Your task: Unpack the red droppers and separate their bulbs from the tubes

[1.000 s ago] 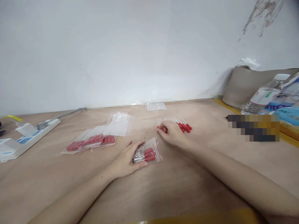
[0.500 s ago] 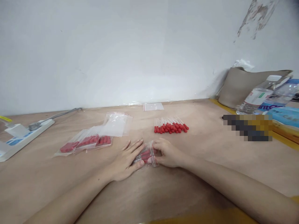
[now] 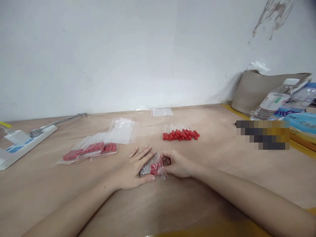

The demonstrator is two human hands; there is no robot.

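Observation:
A small clear zip bag (image 3: pixel 155 169) with red-bulbed droppers inside lies on the wooden table (image 3: pixel 172 204) between my hands. My left hand (image 3: pixel 134 168) lies on the bag's left end, fingers flat on top and thumb underneath. My right hand (image 3: pixel 176 163) pinches the bag's right end at its red zip edge, fingers closed. Beyond them a loose pile of red-bulbed droppers (image 3: pixel 180 133) lies on the table. To the left rest filled bags of droppers (image 3: pixel 90 149) and a stack of empty clear bags (image 3: pixel 122 131).
A white power strip (image 3: pixel 22 144) with a grey cable sits at the far left. One empty bag (image 3: pixel 162 112) lies by the wall. At the right stand a beige bag (image 3: pixel 256 90), plastic bottles (image 3: pixel 276 100) and a blue packet (image 3: pixel 303 121).
My right hand left the loose dropper pile and came back to the bag, now pinching its right end. My left hand stayed on the bag.

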